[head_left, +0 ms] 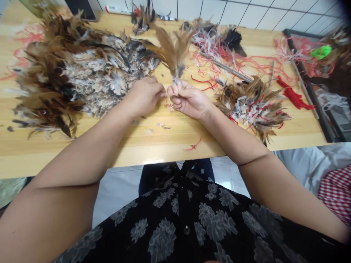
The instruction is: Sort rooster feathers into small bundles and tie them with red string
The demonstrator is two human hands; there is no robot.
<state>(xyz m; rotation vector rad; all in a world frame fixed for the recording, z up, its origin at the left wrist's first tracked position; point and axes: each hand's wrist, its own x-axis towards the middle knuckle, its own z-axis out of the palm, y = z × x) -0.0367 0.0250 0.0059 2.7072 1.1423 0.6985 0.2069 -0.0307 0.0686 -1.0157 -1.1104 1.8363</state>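
Note:
My right hand [190, 99] is closed around the base of a small bunch of brown feathers [173, 49], whose tips fan upward and away from me. Just to its left, my left hand [145, 95] has its fingers curled together, and whatever they pinch is hidden. That hand sits beside a large heap of brown, black and white feathers [95, 76]. To the right of my right hand lies a smaller pile of feather bunches [252, 106] with red ties at their bases.
Pink string [263, 64] tangles across the back right, near a thin metal rod [227, 67]. A bundle of red yarn [294, 93] lies beside a dark-framed tray [304, 84]. Markers [117, 10] and a dark flat device [80, 9] rest along the tiled wall.

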